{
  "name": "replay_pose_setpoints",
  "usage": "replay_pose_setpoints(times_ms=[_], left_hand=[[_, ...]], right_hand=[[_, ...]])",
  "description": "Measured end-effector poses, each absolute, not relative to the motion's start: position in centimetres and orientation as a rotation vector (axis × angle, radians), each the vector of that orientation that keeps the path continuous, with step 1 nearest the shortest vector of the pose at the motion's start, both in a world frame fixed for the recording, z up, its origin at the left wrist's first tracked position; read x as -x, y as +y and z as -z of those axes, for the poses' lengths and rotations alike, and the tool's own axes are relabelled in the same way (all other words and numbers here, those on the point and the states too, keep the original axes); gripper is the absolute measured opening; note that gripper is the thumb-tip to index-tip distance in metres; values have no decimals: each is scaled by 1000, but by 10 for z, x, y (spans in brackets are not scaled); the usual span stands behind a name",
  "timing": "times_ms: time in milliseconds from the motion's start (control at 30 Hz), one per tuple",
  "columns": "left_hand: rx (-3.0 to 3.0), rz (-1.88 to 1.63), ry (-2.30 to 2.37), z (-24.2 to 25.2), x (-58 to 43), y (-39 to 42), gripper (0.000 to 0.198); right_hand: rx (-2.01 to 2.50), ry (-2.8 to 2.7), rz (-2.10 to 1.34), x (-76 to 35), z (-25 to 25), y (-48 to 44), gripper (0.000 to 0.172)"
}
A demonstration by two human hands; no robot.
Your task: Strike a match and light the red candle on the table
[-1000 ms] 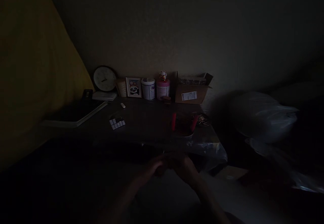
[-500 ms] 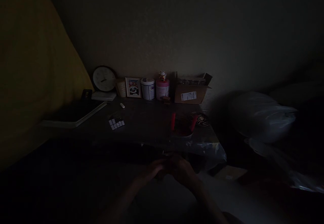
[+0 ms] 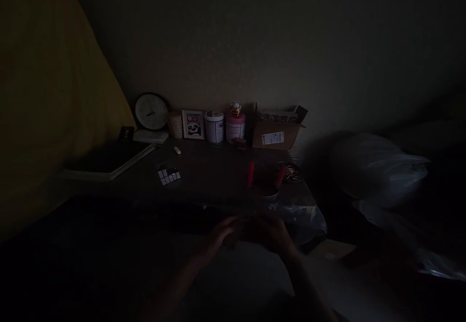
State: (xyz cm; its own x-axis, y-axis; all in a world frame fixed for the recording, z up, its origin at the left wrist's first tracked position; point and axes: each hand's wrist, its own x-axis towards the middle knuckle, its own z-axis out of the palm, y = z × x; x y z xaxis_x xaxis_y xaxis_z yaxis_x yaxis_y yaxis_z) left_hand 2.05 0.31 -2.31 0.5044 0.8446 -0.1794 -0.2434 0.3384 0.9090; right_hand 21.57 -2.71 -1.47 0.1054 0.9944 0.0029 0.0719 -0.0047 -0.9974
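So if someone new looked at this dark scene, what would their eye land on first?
Probably the big yellow cloth filling the upper left. Next, the pale clock at the back left of the table and the figurine atop the pink tub at the back. The left hand and right hand are near each other before the front edge, too dark to show whether they hold anything.

No words or numbers can be read. On the cardboard box [image 3: 289, 137] near the right end of the table's [image 3: 207, 176] back edge, a white label [image 3: 273, 138] bears dark print too small to make out; along that edge, markings on the white tub [image 3: 214, 128], pink tub [image 3: 236, 130] and clock [image 3: 150, 111] are illegible.
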Motion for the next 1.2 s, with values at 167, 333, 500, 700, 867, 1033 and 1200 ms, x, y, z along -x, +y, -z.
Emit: replay_pose_setpoints(times_ms=[167, 333, 500, 700, 867, 1033, 1200], left_hand=[[-901, -865, 685, 26, -19, 3, 36], [-877, -902, 719, 28, -19, 5, 36], [-852, -916, 773, 24, -20, 6, 38], [-948, -979, 757, 34, -21, 11, 38], [-1044, -1017, 789, 40, -22, 14, 37], [-977, -1028, 804, 33, -24, 12, 34], [-958, -1046, 811, 32, -24, 11, 31]], right_hand=[[1268, -1078, -1169, -213, 17, -27, 39], [1283, -1069, -1199, -209, 23, -26, 40], [1297, -1058, -1186, -205, 20, -26, 42], [1191, -963, -1230, -199, 17, -28, 38], [1144, -897, -1269, -193, 13, -31, 37], [1132, -914, -1298, -191, 12, -30, 36], [1167, -953, -1268, -191, 14, -31, 34]])
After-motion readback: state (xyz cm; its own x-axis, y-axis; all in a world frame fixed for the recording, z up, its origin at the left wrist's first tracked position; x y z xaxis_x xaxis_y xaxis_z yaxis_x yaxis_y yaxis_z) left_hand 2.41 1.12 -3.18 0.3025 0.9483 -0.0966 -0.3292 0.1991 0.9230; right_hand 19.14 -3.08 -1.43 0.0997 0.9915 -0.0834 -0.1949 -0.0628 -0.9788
